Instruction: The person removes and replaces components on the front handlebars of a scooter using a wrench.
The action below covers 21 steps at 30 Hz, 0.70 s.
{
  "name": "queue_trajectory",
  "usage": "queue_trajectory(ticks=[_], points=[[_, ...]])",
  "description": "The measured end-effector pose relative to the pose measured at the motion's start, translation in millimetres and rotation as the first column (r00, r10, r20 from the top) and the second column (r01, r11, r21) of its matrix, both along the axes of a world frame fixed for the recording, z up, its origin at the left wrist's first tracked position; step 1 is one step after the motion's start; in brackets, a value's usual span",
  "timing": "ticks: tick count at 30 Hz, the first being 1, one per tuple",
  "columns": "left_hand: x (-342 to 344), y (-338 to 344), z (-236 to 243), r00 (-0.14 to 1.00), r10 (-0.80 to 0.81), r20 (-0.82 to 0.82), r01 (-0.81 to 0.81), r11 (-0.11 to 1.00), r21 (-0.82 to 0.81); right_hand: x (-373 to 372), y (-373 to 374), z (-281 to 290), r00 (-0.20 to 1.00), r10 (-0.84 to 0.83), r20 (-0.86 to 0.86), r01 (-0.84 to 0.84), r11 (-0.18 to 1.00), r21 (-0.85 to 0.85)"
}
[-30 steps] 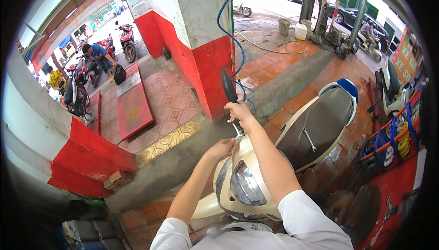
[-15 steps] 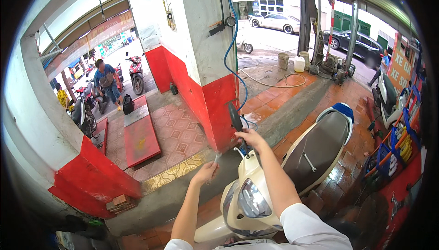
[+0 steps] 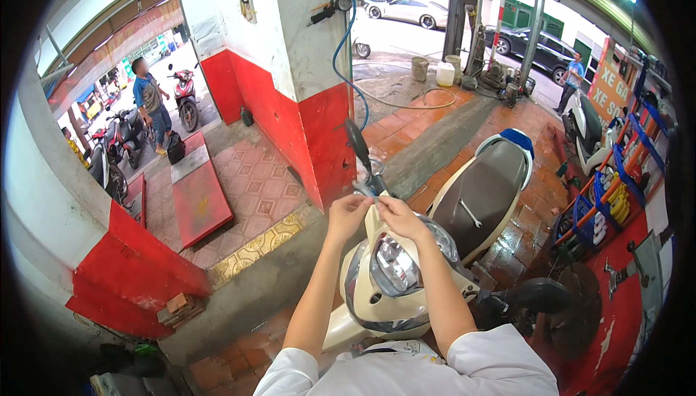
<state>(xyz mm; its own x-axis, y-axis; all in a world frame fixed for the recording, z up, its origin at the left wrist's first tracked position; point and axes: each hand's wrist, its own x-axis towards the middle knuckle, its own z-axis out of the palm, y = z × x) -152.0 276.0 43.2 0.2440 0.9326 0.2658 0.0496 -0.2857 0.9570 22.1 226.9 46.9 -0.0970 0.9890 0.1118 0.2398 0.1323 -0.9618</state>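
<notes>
Both my hands meet over the front of a cream scooter (image 3: 376, 228), above its headlight (image 3: 396, 262) and beside the base of a black mirror (image 3: 357, 142). The fingers of my left hand (image 3: 348, 218) are pinched together. My right hand (image 3: 401, 218) pinches too, its fingertips almost against the left ones. A small pale, see-through piece (image 3: 365, 189) shows at the fingertips; its kind is too small and blurred to tell. Behind my right hand lies the brown seat (image 3: 487, 182), with a wrench (image 3: 471, 213) resting on it.
A red and white pillar (image 3: 328, 139) stands just beyond the hands. Another black mirror (image 3: 540, 296) sticks out at right, near a rack with blue straps (image 3: 616, 197). A red ramp (image 3: 201, 211) and a standing person (image 3: 150, 102) are at left.
My right hand has let go of the mirror and come to my left hand, which moved right and up with the small pale piece. The view has shifted, showing the other mirror.
</notes>
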Motion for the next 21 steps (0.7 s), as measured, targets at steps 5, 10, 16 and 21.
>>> queue_trajectory(ticks=[5,10,16,21], points=[[19,58,-1,0.903,0.308,-0.301,-0.281,0.951,0.13,24,42,30,0.872,-0.417,-0.258,0.399,0.909,-0.119],[56,89,1,0.8,0.331,-0.5,-0.308,0.942,0.13,42,103,9,0.818,-0.458,-0.348,0.426,0.889,-0.168],[70,110,-12,0.764,0.202,-0.613,-0.23,0.973,0.034,64,139,-69,0.769,-0.602,-0.215,0.618,0.786,0.012],[49,133,-28,0.941,-0.192,-0.28,0.063,0.909,-0.412,61,146,-68,0.791,-0.601,-0.116,0.608,0.793,0.037]])
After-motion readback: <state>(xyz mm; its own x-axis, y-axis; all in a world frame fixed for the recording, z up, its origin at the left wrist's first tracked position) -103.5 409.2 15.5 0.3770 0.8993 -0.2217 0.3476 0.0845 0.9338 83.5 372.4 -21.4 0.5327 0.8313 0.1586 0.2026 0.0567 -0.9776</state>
